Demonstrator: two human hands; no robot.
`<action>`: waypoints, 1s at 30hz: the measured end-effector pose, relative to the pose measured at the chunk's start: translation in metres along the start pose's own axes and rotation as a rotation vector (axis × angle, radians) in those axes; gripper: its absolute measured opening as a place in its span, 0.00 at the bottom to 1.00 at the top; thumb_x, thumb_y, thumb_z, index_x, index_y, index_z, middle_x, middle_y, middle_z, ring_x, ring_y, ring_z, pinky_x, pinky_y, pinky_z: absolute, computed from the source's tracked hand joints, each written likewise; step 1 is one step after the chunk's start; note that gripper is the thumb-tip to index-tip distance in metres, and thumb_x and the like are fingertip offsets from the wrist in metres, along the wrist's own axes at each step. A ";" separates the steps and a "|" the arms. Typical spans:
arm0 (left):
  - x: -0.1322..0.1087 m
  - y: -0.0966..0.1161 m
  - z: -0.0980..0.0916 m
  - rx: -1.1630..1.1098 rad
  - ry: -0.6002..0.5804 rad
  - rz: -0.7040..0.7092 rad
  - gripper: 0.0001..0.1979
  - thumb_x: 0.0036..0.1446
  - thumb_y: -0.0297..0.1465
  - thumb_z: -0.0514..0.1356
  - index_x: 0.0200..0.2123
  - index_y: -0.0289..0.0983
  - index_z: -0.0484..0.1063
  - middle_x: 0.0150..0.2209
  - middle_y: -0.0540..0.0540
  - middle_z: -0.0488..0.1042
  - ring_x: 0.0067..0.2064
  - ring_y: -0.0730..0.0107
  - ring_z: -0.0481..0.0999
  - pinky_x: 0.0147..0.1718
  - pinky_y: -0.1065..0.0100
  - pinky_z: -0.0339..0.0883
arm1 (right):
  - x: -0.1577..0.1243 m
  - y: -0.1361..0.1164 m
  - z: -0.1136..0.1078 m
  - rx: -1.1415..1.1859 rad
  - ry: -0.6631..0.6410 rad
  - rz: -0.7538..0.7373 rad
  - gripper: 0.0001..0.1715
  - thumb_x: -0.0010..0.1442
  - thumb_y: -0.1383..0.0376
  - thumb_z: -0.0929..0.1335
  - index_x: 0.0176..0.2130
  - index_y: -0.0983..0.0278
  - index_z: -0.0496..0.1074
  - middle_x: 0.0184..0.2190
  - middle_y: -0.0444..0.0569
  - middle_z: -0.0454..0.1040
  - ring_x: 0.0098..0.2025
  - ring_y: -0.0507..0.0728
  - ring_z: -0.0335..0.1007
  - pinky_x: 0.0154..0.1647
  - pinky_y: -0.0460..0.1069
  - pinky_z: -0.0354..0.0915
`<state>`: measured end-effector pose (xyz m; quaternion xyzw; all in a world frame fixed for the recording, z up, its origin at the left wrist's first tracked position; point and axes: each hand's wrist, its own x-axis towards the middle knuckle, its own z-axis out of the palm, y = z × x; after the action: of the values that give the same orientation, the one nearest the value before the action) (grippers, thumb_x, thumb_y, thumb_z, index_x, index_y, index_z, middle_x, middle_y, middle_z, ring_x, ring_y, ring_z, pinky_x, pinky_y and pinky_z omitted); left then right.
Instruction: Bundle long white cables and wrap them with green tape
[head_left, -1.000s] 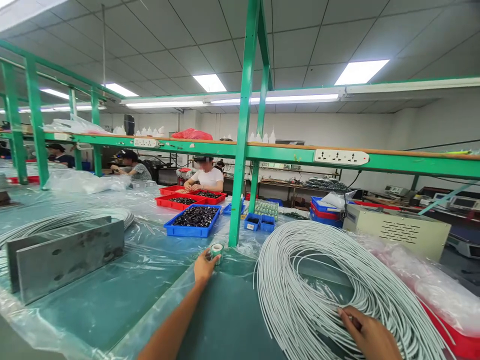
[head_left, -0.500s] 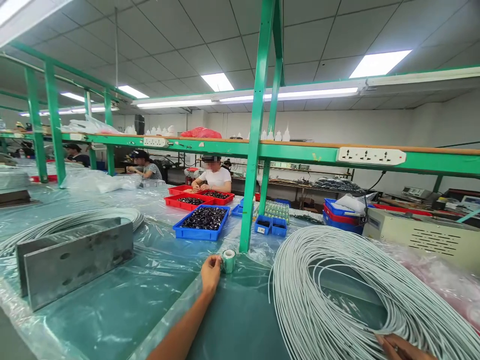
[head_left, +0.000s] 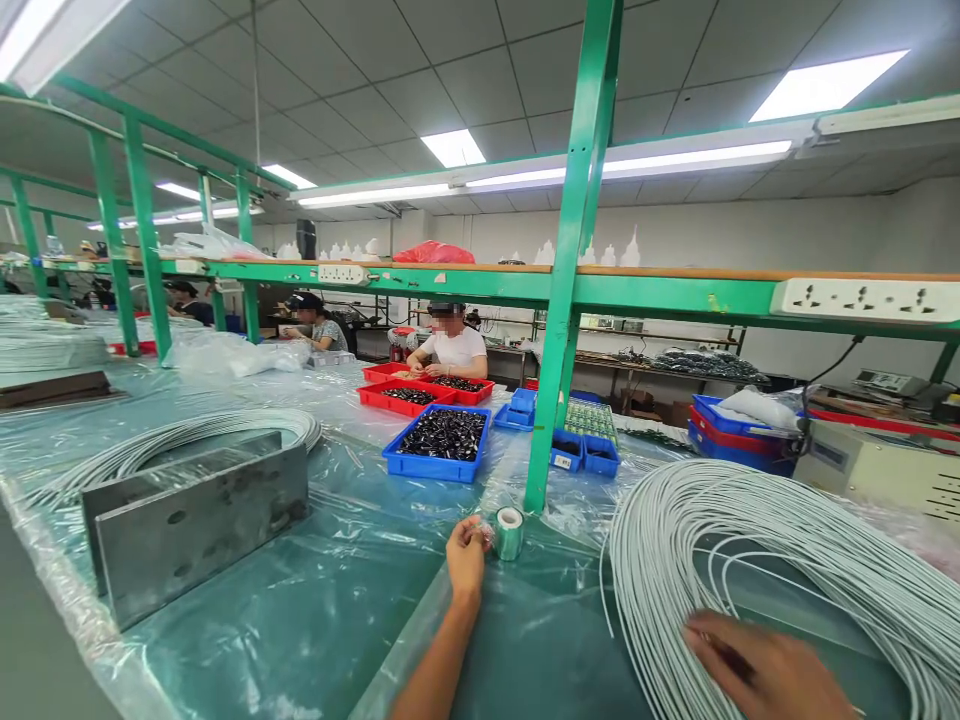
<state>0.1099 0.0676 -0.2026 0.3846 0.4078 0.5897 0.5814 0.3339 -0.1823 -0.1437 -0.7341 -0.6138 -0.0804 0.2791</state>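
My left hand [head_left: 466, 562] rests on the bench with its fingers against a small silvery-green roll of tape [head_left: 508, 533], seemingly pinching its edge. My right hand [head_left: 761, 668] is motion-blurred and lies over the lower part of a large coil of pale grey cable [head_left: 780, 510]. Something dark shows between its fingers, too blurred to name. The coil lies flat on a green bench mat [head_left: 525, 650] under clear plastic sheeting.
A grey steel plate [head_left: 199, 525] stands on edge at left, before a second cable coil [head_left: 187, 445]. A green steel post [head_left: 559, 350] rises beyond the tape. Blue and red trays [head_left: 436, 445] hold small dark parts. Co-workers [head_left: 448, 345] sit beyond them. A beige machine [head_left: 877, 470] stands at right.
The whole scene has slid right in the view, so the head has turned left. My right hand has moved up over the coil after dipping low. My left hand stays by the tape.
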 end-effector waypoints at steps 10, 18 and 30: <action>0.005 0.007 -0.014 -0.008 -0.182 -0.100 0.06 0.56 0.29 0.58 0.32 0.31 0.70 0.25 0.52 0.71 0.26 0.76 0.71 0.29 0.69 0.68 | 0.149 -0.126 0.113 0.190 -0.429 -0.135 0.51 0.42 0.68 0.72 0.61 0.63 0.50 0.61 0.57 0.48 0.61 0.66 0.45 0.56 0.57 0.52; 0.016 0.004 -0.021 0.011 -0.133 0.030 0.04 0.54 0.27 0.58 0.33 0.31 0.70 0.25 0.53 0.71 0.27 0.75 0.72 0.32 0.67 0.69 | 0.160 -0.111 0.145 0.335 -0.438 -0.197 0.35 0.44 0.60 0.72 0.52 0.64 0.65 0.46 0.51 0.68 0.49 0.60 0.63 0.49 0.51 0.59; 0.022 0.009 -0.027 0.146 -0.321 0.093 0.13 0.44 0.20 0.62 0.36 0.32 0.72 0.26 0.51 0.74 0.27 0.73 0.73 0.30 0.69 0.68 | 0.140 -0.107 0.144 0.389 -0.340 -0.166 0.34 0.48 0.66 0.67 0.55 0.60 0.61 0.47 0.49 0.66 0.48 0.57 0.63 0.48 0.50 0.59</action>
<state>0.0804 0.0887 -0.2044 0.5336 0.3332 0.5156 0.5817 0.2326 0.0205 -0.1658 -0.6165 -0.7140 0.1408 0.3005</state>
